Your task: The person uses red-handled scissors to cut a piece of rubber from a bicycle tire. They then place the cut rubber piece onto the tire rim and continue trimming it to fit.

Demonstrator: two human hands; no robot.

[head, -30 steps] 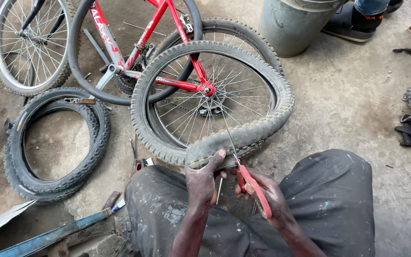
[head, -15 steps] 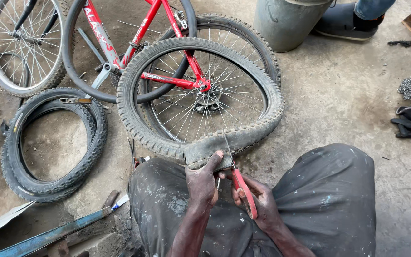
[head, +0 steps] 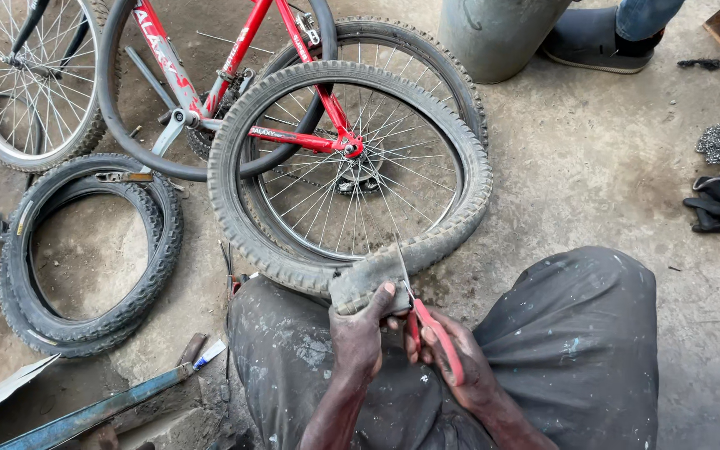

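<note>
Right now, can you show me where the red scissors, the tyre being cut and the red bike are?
red scissors (head: 437, 333), head view, on the red handle.
tyre being cut (head: 235, 125), head view, on the knobbly tread at its left side.
red bike (head: 247, 52), head view, on a red frame tube.

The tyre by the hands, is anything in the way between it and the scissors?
Nothing visible is. The left hand already grips the tyre at its near edge, and the red-handled scissors in the right hand point at that spot.

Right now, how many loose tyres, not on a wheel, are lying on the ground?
2, though more may be hidden: a knobby tyre gripped by the left hand, and a black tyre at left.
</note>
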